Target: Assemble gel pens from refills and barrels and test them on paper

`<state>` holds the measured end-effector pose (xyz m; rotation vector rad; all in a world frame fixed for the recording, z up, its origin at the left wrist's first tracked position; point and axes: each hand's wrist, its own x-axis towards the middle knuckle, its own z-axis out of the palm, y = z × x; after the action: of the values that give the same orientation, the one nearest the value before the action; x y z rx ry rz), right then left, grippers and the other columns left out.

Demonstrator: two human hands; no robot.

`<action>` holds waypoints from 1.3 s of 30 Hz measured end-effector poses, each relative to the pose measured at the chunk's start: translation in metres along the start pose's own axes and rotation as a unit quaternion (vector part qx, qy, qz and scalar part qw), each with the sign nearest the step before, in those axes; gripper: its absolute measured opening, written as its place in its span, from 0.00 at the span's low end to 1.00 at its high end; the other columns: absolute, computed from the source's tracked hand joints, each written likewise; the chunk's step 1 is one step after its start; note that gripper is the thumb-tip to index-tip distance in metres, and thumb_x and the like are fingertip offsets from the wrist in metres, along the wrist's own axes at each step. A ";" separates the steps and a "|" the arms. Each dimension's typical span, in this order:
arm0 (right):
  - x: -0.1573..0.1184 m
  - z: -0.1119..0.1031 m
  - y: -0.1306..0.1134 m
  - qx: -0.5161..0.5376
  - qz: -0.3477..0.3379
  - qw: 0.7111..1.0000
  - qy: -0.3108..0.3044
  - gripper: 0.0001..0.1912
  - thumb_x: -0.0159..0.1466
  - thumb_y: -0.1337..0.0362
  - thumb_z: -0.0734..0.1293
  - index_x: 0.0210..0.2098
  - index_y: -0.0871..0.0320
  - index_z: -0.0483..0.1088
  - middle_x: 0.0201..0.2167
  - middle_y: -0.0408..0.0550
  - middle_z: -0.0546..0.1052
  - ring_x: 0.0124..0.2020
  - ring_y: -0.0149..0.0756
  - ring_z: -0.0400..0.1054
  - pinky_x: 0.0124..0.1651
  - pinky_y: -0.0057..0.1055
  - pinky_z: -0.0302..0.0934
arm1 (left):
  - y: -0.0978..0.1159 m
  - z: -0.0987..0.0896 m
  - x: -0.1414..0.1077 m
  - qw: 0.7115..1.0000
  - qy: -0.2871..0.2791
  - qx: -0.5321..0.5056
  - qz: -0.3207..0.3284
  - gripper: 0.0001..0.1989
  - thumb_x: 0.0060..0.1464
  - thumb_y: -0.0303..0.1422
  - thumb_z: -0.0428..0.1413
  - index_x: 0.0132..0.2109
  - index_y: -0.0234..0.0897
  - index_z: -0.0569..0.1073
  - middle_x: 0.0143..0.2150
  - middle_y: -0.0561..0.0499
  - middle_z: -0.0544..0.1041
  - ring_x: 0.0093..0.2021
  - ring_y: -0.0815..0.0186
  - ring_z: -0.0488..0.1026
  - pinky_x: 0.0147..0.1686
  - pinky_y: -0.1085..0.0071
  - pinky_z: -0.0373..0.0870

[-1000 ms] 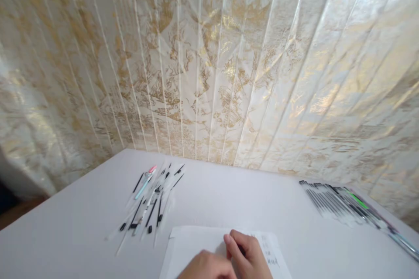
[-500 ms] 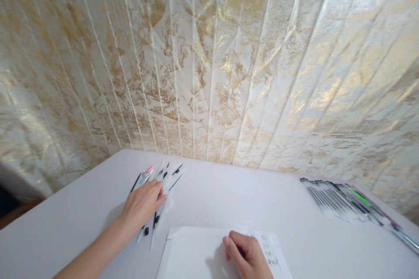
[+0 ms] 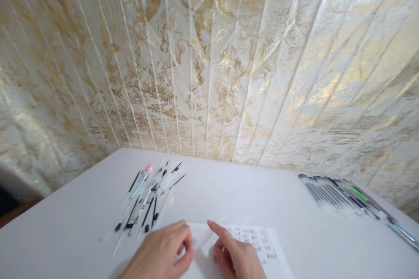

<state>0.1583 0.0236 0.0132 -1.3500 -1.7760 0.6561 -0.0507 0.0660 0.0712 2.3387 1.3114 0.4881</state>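
The left hand [image 3: 163, 248] is curling its thumb and index finger toward each other; whether anything is being pinched cannot be told. The right hand [image 3: 237, 255] is extending its index finger up and to the left while its other fingers are folding inward; its hold is also unclear. A pale, slender streak [image 3: 214, 231] is slanting between the hands, too blurred to identify.

Beneath them, a white sheet of paper [image 3: 273, 242] is lying on the white table [image 3: 229, 187], partly hidden by the hands. Dark handwriting [image 3: 245, 235] is running in short groups across its right part, too small and blurred to read.

Beyond the left hand, clear and black pen parts [image 3: 153, 209] are lying scattered, with a light-blue pen [image 3: 139, 186] and a pink piece [image 3: 149, 166] among them. At far right, dark-tipped slim pens [image 3: 330, 194] are lying side by side, a bright green strip [image 3: 357, 191] showing among them. No brand or label is legible. Behind, a gold-patterned sheet [image 3: 209, 52] is hanging in creases.
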 end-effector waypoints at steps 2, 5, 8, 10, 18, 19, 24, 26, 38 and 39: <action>-0.001 0.000 0.000 -0.002 0.011 0.999 -0.030 0.12 0.61 0.60 0.62 0.42 0.52 0.72 0.18 0.38 0.66 0.17 0.29 0.53 0.24 0.26 0.50 | 0.012 0.008 -0.004 0.998 -0.036 -0.035 0.027 0.04 0.46 0.28 0.56 0.27 0.42 0.72 0.25 0.59 0.75 0.24 0.68 0.71 0.25 0.75 0.56; -0.001 -0.004 -0.001 0.036 0.039 0.998 -0.041 0.08 0.59 0.59 0.63 0.36 0.54 0.70 0.15 0.35 0.60 0.16 0.27 0.51 0.23 0.25 0.48 | 0.013 -0.009 0.016 0.998 -0.065 0.005 0.006 0.07 0.54 0.34 0.54 0.29 0.42 0.74 0.28 0.58 0.79 0.28 0.67 0.74 0.28 0.75 0.59; 0.002 -0.007 0.000 0.082 0.046 0.996 -0.012 0.11 0.61 0.54 0.62 0.36 0.56 0.67 0.16 0.35 0.61 0.17 0.27 0.51 0.22 0.25 0.46 | -0.003 -0.042 0.058 0.985 -0.022 0.147 -0.087 0.09 0.61 0.33 0.49 0.38 0.41 0.74 0.39 0.53 0.80 0.39 0.64 0.76 0.37 0.72 0.65; 0.003 -0.008 0.001 0.113 0.055 0.992 0.008 0.15 0.63 0.51 0.60 0.36 0.56 0.66 0.18 0.38 0.65 0.18 0.27 0.52 0.22 0.26 0.45 | -0.016 -0.056 0.086 0.972 -0.019 0.189 -0.135 0.08 0.61 0.31 0.51 0.41 0.37 0.74 0.42 0.48 0.78 0.42 0.61 0.75 0.43 0.65 0.67; 0.007 -0.007 0.002 0.217 0.095 0.971 0.031 0.19 0.64 0.46 0.61 0.37 0.57 0.65 0.22 0.42 0.71 0.18 0.26 0.54 0.21 0.25 0.47 | -0.034 -0.043 0.133 0.949 -0.082 0.239 -0.188 0.16 0.60 0.36 0.55 0.54 0.36 0.69 0.53 0.45 0.73 0.47 0.59 0.74 0.45 0.56 0.73; 0.007 -0.008 0.001 0.223 0.097 0.969 0.032 0.19 0.64 0.47 0.61 0.37 0.57 0.65 0.22 0.41 0.71 0.18 0.26 0.54 0.22 0.25 0.47 | -0.033 -0.042 0.135 0.949 -0.081 0.239 -0.186 0.17 0.60 0.36 0.55 0.54 0.36 0.69 0.53 0.45 0.73 0.47 0.59 0.74 0.45 0.56 0.73; 0.009 -0.015 -0.006 0.279 0.124 0.950 0.064 0.18 0.62 0.48 0.65 0.35 0.57 0.66 0.23 0.41 0.70 0.20 0.27 0.56 0.22 0.24 0.48 | -0.019 -0.048 0.128 0.964 -0.040 0.226 -0.136 0.12 0.62 0.36 0.53 0.49 0.34 0.71 0.48 0.46 0.75 0.45 0.61 0.74 0.45 0.58 0.72; 0.011 -0.019 -0.007 0.301 0.141 0.938 0.102 0.18 0.61 0.48 0.66 0.35 0.58 0.67 0.24 0.42 0.71 0.19 0.26 0.56 0.22 0.24 0.48 | -0.010 -0.048 0.115 0.974 -0.031 0.203 -0.096 0.09 0.63 0.33 0.49 0.44 0.36 0.72 0.39 0.50 0.77 0.39 0.64 0.75 0.41 0.66 0.70; 0.014 -0.021 -0.003 0.349 0.154 0.912 0.150 0.16 0.60 0.51 0.68 0.38 0.57 0.65 0.22 0.38 0.67 0.20 0.26 0.56 0.23 0.23 0.53 | 0.006 -0.039 0.043 0.992 -0.064 0.106 0.033 0.07 0.58 0.35 0.47 0.35 0.42 0.68 0.27 0.58 0.72 0.26 0.68 0.67 0.29 0.74 0.55; 0.014 -0.022 -0.004 0.346 0.156 0.913 0.151 0.17 0.60 0.50 0.68 0.37 0.57 0.65 0.22 0.38 0.67 0.19 0.26 0.56 0.22 0.23 0.53 | 0.007 -0.040 0.043 0.992 -0.062 0.104 0.034 0.06 0.58 0.35 0.47 0.35 0.42 0.68 0.27 0.58 0.72 0.26 0.68 0.67 0.29 0.74 0.55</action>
<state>0.1724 0.0340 0.0320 -1.1477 -0.9406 1.0617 -0.0434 0.1071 0.1132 2.5452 1.2804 0.2310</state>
